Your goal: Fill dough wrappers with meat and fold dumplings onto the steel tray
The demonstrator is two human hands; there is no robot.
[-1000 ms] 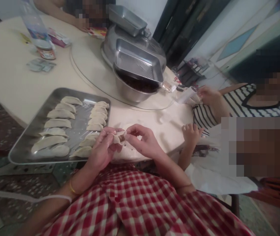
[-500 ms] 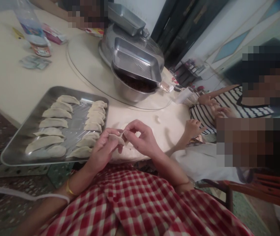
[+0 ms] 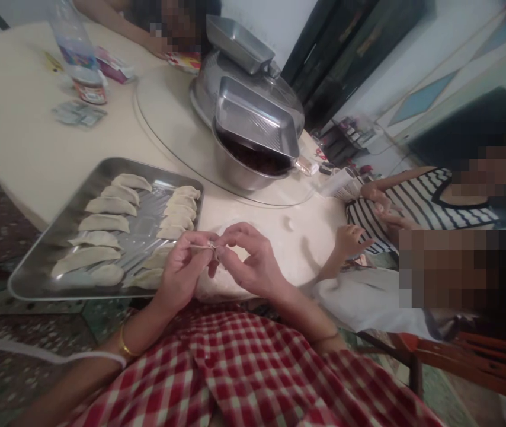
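Both my hands meet over the table's front edge, pinching one dumpling (image 3: 208, 245) between thumbs and fingers. Only its thin pale edge shows; my fingers cover the rest. My left hand (image 3: 182, 267) closes on its left side, close to the tray's right edge. My right hand (image 3: 250, 261) pinches the right end with thumb and forefinger. To the left lies a metal tray (image 3: 35, 261) with two columns of folded dumplings (image 3: 108, 222). Behind my right hand the tabletop is dusted with flour, and a small piece of dough (image 3: 288, 223) lies on it.
A steel bowl (image 3: 246, 175) of dark filling, with a metal pan (image 3: 253, 118) resting on it, stands on the glass turntable (image 3: 164, 130). Bottle (image 3: 73, 47) and jar (image 3: 90, 89) stand back left. Co-workers sit at right, one hand (image 3: 351, 240) near the table; another person is at the back.
The dumpling has turned in my hands, so its thin edge now faces me rather than its side. My fingertips have drawn closer together. The view has shifted slightly.
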